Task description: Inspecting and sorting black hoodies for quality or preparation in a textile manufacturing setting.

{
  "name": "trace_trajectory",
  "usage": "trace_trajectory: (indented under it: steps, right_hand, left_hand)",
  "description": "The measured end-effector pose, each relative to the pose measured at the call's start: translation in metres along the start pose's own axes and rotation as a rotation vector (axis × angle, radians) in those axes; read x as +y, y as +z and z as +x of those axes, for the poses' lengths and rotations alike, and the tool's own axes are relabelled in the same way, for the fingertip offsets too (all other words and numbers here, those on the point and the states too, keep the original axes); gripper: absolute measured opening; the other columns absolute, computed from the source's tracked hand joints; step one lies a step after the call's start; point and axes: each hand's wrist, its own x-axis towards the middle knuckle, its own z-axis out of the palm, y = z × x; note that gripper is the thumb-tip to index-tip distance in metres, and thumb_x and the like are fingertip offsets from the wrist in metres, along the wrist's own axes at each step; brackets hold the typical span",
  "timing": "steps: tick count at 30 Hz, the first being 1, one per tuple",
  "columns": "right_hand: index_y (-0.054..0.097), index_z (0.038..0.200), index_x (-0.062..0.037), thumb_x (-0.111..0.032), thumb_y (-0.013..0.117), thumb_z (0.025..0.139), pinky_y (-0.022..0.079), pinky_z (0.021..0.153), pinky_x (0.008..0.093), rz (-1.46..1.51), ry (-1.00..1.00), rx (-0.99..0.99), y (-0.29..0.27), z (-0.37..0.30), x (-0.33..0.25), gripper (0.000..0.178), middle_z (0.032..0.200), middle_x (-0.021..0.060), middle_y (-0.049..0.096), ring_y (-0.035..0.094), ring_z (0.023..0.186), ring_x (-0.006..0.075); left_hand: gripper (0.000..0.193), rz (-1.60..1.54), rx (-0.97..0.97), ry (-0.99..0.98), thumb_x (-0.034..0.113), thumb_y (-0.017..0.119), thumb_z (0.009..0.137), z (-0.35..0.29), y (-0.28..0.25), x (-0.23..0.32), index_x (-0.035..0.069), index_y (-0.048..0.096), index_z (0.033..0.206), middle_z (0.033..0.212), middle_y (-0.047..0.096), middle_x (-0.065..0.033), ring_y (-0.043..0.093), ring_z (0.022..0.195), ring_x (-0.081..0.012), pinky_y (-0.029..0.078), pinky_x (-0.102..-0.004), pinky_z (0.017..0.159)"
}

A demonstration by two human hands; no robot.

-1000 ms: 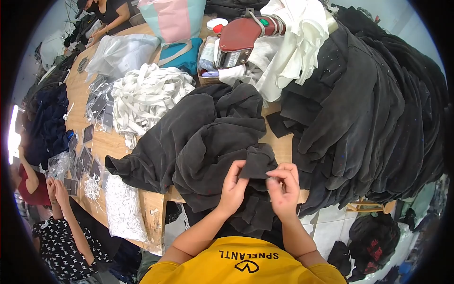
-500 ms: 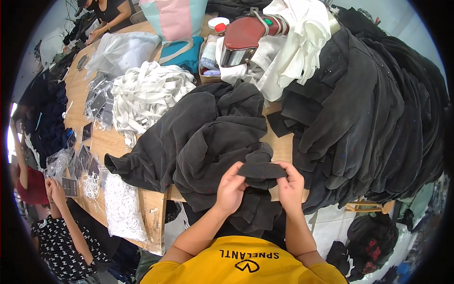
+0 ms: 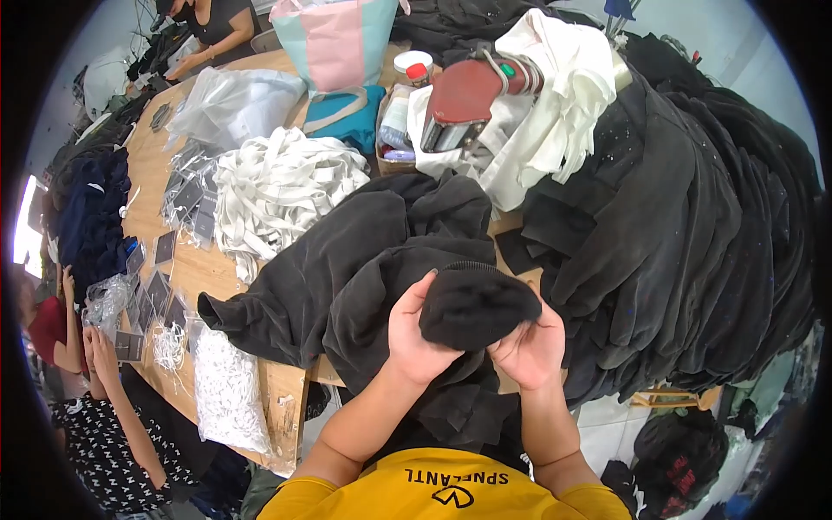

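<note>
The person's left hand (image 3: 414, 336) and right hand (image 3: 534, 345) both grip a black fabric cuff with ribbed rim (image 3: 478, 310), held above the crumpled dark-grey garment (image 3: 364, 238) on the light wooden desk (image 3: 143, 178); some fingers hidden behind it. Yellow short-sleeved shirt (image 3: 381, 485), cut off below, bears upside-down black lettering. Print on dark rectangular tags (image 3: 205, 212) too small to read.

Setting: a light-wood table (image 3: 147, 191) extends from upper left to lower centre. At lower right, pale floor tiles (image 3: 602, 436) adjoin a low wooden frame (image 3: 711, 398). A plain pale wall (image 3: 737, 61) occupies upper right; a bright white patch (image 3: 29, 217) marks far left.
</note>
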Motion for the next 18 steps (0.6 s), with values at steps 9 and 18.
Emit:
trace_trajectory:
  steps: [9, 18]
  right_hand:
    - [0.018, 0.138, 0.0144, -0.036, 0.041, 0.096, 0.008, 0.117, 0.0425, 0.078, -0.114, -0.2, 0.05, 0.07, 0.011, 0.069, 0.147, 0.0252, 0.023, 0.017, 0.14, 0.0335]
    - [0.026, 0.132, 0.0154, -0.036, 0.047, 0.092, 0.011, 0.116, 0.04, 0.065, -0.111, -0.25, 0.057, 0.101, 0.019, 0.068, 0.141, 0.0219, 0.034, 0.023, 0.137, 0.0301]
  left_hand:
    - [0.057, -0.122, -0.348, 0.078, 0.038, 0.032, 0.098, 0.03, 0.034, 0.049, -0.005, 0.039, 0.134, 0.138, 0.044, -0.0197, 0.042, 0.129, -0.0301, 0.033, -0.0437, 0.106]
    - [0.059, -0.064, -0.312, 0.161, 0.041, 0.04, 0.094, 0.04, 0.048, 0.073, -0.009, 0.043, 0.125, 0.128, 0.052, -0.0223, 0.048, 0.121, -0.0303, 0.037, -0.0413, 0.102]
